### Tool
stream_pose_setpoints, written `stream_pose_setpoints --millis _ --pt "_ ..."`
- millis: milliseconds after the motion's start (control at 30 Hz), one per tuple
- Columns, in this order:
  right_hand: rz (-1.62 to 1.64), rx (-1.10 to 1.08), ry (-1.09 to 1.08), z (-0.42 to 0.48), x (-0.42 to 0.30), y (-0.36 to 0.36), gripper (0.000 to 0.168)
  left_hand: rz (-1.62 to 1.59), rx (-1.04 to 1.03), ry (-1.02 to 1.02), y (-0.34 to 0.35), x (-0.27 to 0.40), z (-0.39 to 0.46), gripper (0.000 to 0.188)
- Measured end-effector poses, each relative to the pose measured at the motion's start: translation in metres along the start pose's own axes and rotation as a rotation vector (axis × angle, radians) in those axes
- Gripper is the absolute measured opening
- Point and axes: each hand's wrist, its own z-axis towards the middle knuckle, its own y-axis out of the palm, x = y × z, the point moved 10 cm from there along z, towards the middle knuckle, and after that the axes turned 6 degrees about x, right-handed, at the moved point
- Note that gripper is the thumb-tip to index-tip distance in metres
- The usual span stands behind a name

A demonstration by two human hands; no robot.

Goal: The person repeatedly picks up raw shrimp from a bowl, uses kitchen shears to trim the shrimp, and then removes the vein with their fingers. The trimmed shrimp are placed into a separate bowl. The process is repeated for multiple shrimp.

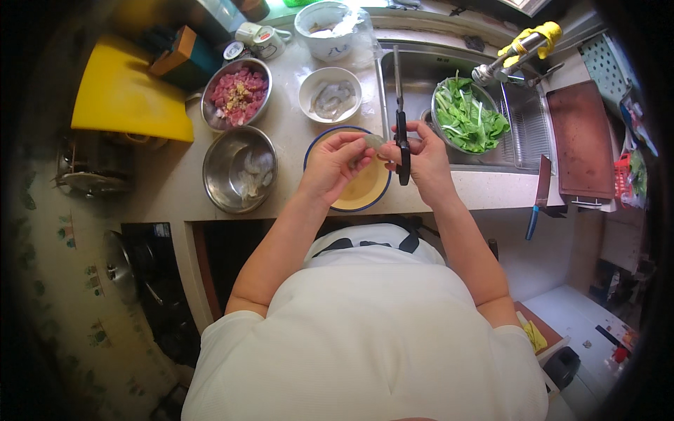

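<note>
My left hand (337, 163) pinches a raw grey shrimp (375, 141) between thumb and fingertips. Black-handled kitchen scissors (402, 131) hang on the fingers of my right hand (427, 158), their blades pointing away from me, while its thumb and fingertips touch the shrimp's other end. Both hands are above a yellowish enamel basin (360, 197) with a blue rim, partly hidden by my left hand. Behind it, a white bowl (330, 94) holds raw shrimp. At the left, a steel bowl (224, 179) contains pale shrimp pieces or shells (255, 171); I cannot tell which.
Diced raw meat with minced topping fills a steel bowl (238, 94) at the back left. Leafy greens (468, 113) lie in a colander in the steel sink (410, 63). A cleaver (542, 184) juts over the counter's front edge beside a brown board (582, 139).
</note>
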Motion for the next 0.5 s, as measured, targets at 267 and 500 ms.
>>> stream_pose_setpoints --millis 267,500 --pt "0.082 0.121 0.028 -0.009 0.014 0.031 0.043 0.373 0.226 0.312 -0.046 0.047 -0.037 0.014" --pt "-0.037 0.174 -0.098 -0.015 0.007 0.059 0.041 -0.044 0.08 0.191 -0.029 0.025 -0.051 0.01"
